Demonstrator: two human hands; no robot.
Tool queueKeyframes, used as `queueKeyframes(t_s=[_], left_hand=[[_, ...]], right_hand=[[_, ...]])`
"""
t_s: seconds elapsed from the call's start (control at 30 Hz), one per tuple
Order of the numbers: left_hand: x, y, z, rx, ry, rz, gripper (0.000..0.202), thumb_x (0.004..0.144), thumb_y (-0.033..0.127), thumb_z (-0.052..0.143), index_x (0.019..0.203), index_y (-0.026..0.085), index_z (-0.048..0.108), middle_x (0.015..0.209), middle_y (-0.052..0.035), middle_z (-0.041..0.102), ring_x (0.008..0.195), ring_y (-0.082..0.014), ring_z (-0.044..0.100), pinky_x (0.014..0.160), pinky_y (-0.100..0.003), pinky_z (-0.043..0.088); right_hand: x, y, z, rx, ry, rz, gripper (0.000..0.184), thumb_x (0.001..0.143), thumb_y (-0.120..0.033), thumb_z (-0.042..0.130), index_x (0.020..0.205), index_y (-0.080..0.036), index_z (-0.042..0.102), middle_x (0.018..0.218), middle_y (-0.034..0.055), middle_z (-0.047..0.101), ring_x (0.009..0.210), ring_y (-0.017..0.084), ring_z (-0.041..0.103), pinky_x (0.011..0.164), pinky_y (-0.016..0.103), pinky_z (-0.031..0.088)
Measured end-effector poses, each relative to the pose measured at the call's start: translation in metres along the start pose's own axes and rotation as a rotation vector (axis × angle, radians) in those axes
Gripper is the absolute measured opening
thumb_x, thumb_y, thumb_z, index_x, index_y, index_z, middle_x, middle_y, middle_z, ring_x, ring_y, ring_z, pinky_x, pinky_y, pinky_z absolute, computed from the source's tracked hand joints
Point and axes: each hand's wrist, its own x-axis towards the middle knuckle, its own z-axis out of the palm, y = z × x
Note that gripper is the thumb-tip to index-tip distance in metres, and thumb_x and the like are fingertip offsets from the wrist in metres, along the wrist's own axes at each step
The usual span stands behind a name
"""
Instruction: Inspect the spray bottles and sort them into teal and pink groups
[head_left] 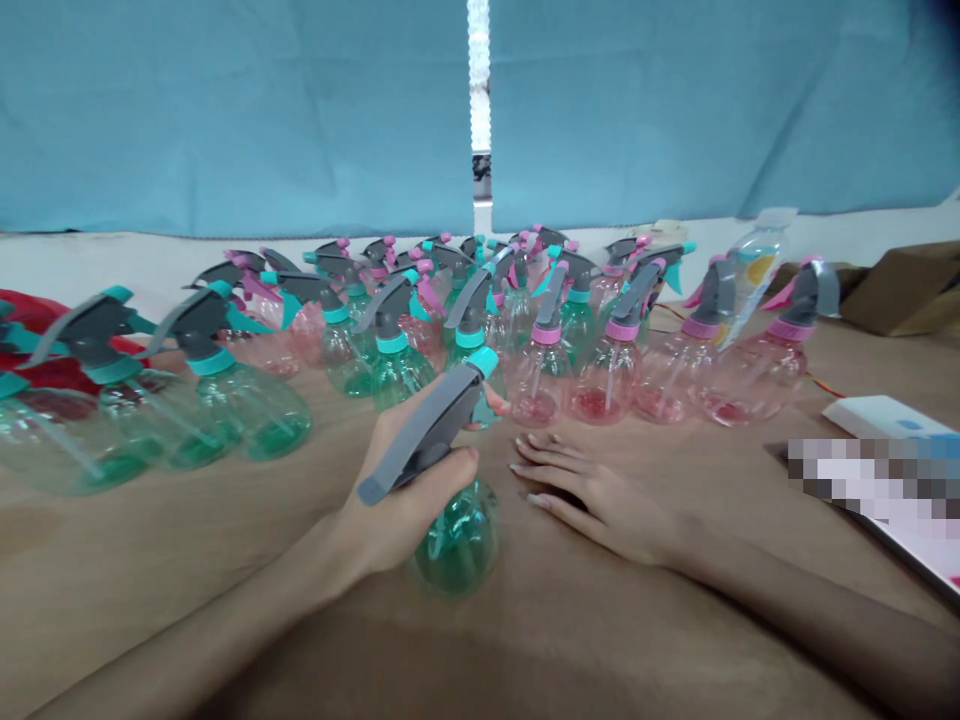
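1. While the left hand [405, 500] wraps the grey trigger sprayer [427, 435] of a green plastic spray bottle [457, 540], the bottle's round, ribbed body sits low over the middle of the tan bench [150, 570].
2. Just beside it, the right hand [592, 500] lies flat and empty, fingers slightly spread.
3. Crowded rows of translucent green and pink spray bottles [607, 380] stand behind, toward the far edge.
4. A white booklet [885, 415], partly pixelated, lies near the right edge; a blue cloth curtain [225, 120] hangs beyond.
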Motion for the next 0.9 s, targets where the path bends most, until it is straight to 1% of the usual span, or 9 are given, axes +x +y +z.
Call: queueKeyframes(t_s=[0.07,0.13,0.17,0.27,0.3,0.4,0.53,0.67,0.9], left_hand=[[0.001,0.000,0.002,-0.001,0.023,0.011,0.020,0.079,0.025,0.051,0.097,0.027,0.059,0.069,0.0037,0.058,0.062,-0.0159,0.056,0.056,-0.027,0.043],[0.003,0.002,0.004,-0.015,0.033,0.024,0.025,0.079,0.023,0.051,0.103,0.028,0.057,0.076,0.0036,0.061,0.067,-0.0161,0.058,0.059,-0.027,0.045],[0.004,0.003,0.005,-0.019,0.028,0.023,0.027,0.079,0.023,0.051,0.105,0.029,0.057,0.076,0.0039,0.061,0.065,-0.0157,0.058,0.059,-0.027,0.044],[0.005,0.006,0.006,-0.032,-0.017,0.012,0.028,0.081,0.024,0.049,0.108,0.028,0.055,0.068,0.0052,0.058,0.054,-0.0143,0.053,0.053,-0.027,0.041],[0.005,0.006,0.005,-0.034,-0.022,0.011,0.028,0.081,0.025,0.049,0.108,0.028,0.055,0.066,0.0054,0.057,0.053,-0.0142,0.052,0.052,-0.027,0.040],[0.004,0.006,0.005,-0.026,-0.006,0.033,0.027,0.081,0.023,0.049,0.107,0.027,0.055,0.065,0.0056,0.055,0.055,-0.0146,0.053,0.050,-0.026,0.039],[0.005,0.007,0.005,-0.026,-0.009,0.043,0.034,0.080,0.020,0.048,0.112,0.028,0.054,0.063,0.0062,0.054,0.059,-0.0154,0.056,0.052,-0.026,0.040],[0.007,0.010,0.005,-0.006,0.002,0.058,0.035,0.078,0.021,0.048,0.112,0.028,0.056,0.067,0.0049,0.057,0.064,-0.0166,0.058,0.055,-0.027,0.042],[0.005,0.009,0.005,-0.024,-0.006,0.055,0.035,0.078,0.021,0.048,0.111,0.028,0.055,0.063,0.0063,0.054,0.058,-0.0150,0.055,0.052,-0.026,0.039]], right_hand=[[0.000,0.000,0.000,0.001,0.004,-0.001,0.041,0.096,-0.039,0.036,0.133,-0.025,0.047,0.143,0.0031,0.042,0.135,0.019,0.029,0.112,0.045,0.024],[0.000,-0.001,-0.001,-0.006,0.003,-0.002,0.041,0.096,-0.039,0.036,0.133,-0.024,0.047,0.143,0.0033,0.042,0.135,0.019,0.029,0.112,0.045,0.024],[0.000,-0.001,-0.001,-0.011,0.000,-0.002,0.041,0.096,-0.038,0.036,0.133,-0.024,0.047,0.143,0.0034,0.042,0.135,0.019,0.029,0.112,0.044,0.024],[0.000,-0.001,0.000,-0.023,-0.005,0.008,0.043,0.096,-0.038,0.035,0.134,-0.021,0.046,0.144,0.0041,0.040,0.135,0.018,0.028,0.113,0.043,0.023],[0.000,0.000,0.001,-0.023,-0.002,0.014,0.044,0.096,-0.038,0.036,0.135,-0.020,0.045,0.144,0.0046,0.040,0.135,0.018,0.029,0.113,0.042,0.023],[0.000,0.001,0.003,-0.013,0.017,0.019,0.048,0.095,-0.040,0.038,0.138,-0.018,0.040,0.144,0.0059,0.040,0.135,0.019,0.030,0.113,0.042,0.024],[0.000,0.002,0.004,0.005,0.032,0.009,0.048,0.095,-0.039,0.039,0.139,-0.020,0.039,0.142,0.0056,0.042,0.134,0.021,0.032,0.112,0.044,0.025],[0.000,0.002,0.004,0.004,0.030,0.008,0.047,0.095,-0.039,0.039,0.139,-0.020,0.039,0.142,0.0057,0.043,0.134,0.021,0.032,0.112,0.045,0.026],[0.000,0.001,0.004,0.001,0.030,0.009,0.047,0.095,-0.039,0.038,0.139,-0.020,0.039,0.142,0.0058,0.043,0.134,0.020,0.032,0.112,0.044,0.026]])
